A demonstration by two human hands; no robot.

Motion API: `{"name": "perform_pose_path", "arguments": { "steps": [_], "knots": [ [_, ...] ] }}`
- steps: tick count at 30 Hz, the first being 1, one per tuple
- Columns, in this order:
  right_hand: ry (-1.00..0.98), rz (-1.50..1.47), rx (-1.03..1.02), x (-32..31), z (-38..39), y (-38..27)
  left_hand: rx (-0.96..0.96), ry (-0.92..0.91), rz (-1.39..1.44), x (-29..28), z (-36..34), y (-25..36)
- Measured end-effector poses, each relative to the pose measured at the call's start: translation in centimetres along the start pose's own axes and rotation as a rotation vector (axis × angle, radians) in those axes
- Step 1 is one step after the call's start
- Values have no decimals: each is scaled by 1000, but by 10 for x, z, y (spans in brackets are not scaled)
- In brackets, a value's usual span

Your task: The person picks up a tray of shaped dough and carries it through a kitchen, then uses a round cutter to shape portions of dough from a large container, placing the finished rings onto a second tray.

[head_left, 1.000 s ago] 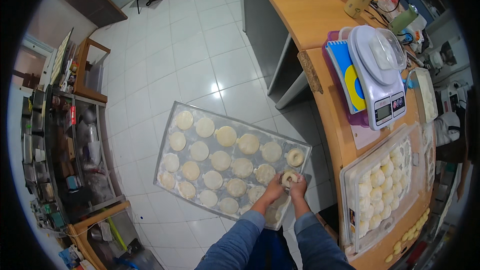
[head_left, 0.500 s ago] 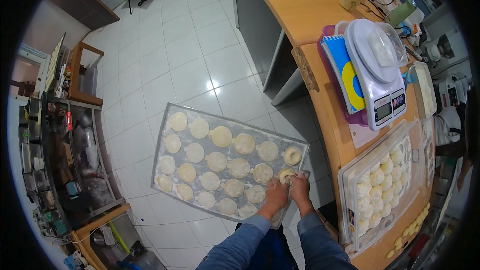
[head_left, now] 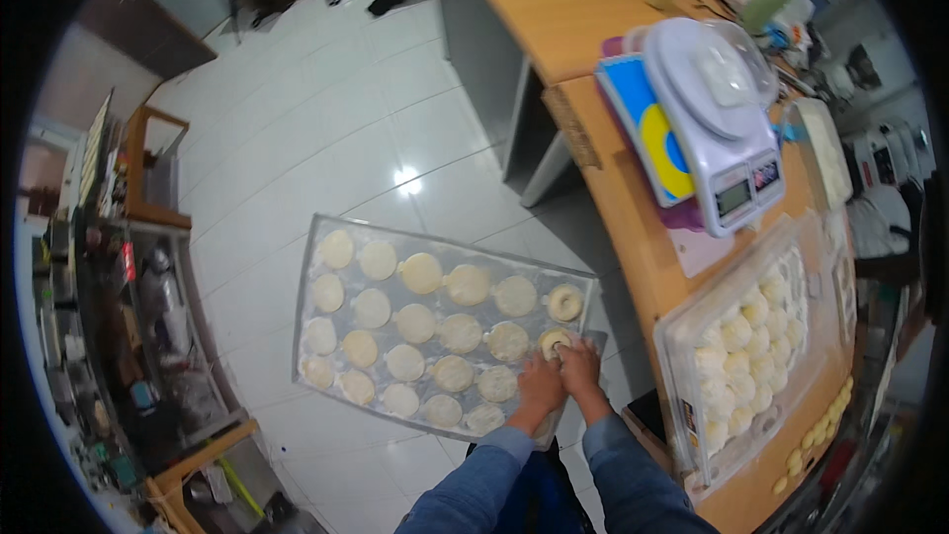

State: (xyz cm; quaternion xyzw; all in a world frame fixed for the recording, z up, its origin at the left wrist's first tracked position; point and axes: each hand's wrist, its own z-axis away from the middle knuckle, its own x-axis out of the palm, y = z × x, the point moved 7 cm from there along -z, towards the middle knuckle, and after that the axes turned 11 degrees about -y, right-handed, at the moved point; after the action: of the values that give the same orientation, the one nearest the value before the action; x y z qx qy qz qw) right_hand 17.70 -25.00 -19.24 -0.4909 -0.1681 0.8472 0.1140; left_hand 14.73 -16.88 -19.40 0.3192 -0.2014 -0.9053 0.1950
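A large metal tray (head_left: 583, 282) dusted with flour holds rows of flat, pale dough rounds (head_left: 461, 333). At its right end lies a dough ring (head_left: 564, 303) with a hollow in the middle. Just nearer to me, a second ring-shaped piece of dough (head_left: 555, 340) lies under my fingertips. My left hand (head_left: 542, 384) and my right hand (head_left: 580, 368) are side by side, fingers closed together at the near edge of this piece. Its near part is hidden by my fingers.
On the wooden desk (head_left: 618, 227) to the right are a white kitchen scale (head_left: 727, 129), a blue and yellow notebook (head_left: 647, 129) and a clear plastic box (head_left: 682, 331) of dough balls (head_left: 746, 361). Small dough pieces (head_left: 820, 430) line the desk's near edge. A shelf (head_left: 148, 316) stands at left.
My hands have drawn closer together at the same dough piece. The whole view has shifted slightly, and a person's dark-clothed leg has appeared at the far end of the floor.
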Motion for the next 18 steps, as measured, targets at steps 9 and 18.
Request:
{"name": "perform_pose_path", "arguments": {
  "steps": [9,18],
  "knots": [
    [318,-256,-185,-110,83,-87,156,272,47,-48,66,5],
    [810,-628,132,-298,211,72,161,383,662,-91,196,-29]
  ]
}}
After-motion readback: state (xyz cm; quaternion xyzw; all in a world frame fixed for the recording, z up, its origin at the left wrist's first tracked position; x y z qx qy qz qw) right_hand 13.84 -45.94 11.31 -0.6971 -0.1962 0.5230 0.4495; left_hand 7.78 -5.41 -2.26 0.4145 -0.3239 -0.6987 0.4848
